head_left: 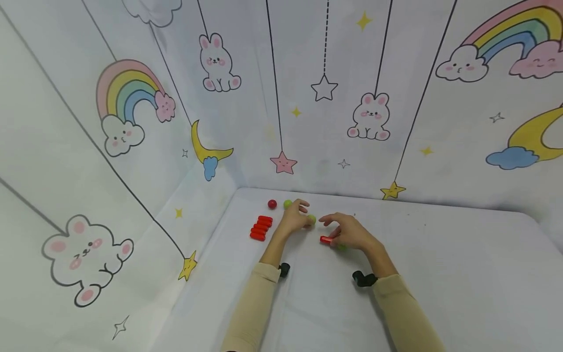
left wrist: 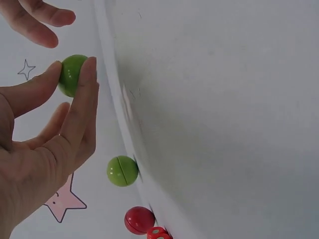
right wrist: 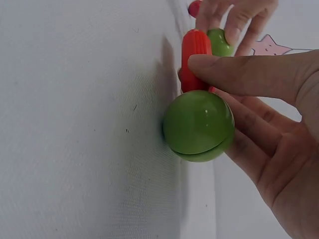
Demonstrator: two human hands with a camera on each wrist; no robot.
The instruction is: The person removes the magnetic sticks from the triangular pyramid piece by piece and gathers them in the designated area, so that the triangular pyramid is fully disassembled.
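My left hand [head_left: 294,219] pinches a glossy green ball [left wrist: 72,75] between thumb and fingers; the head view shows that ball [head_left: 312,220] at the fingertips. To its right, my right hand [head_left: 351,232] holds a short red cylinder [right wrist: 195,57] with a ribbed side, the thumb pressing on it. Close below that cylinder, another green ball [right wrist: 199,127] with a seam sits at the white surface, partly hidden under the hand in the head view. Whether the right fingers touch this ball I cannot tell.
Left of my left hand, several red cylinders [head_left: 261,228] lie in a row on the white table [head_left: 440,274]. A dark red ball [head_left: 272,204] and a third green ball [head_left: 288,204] stand behind them. A wall with printed drawings closes the back and left.
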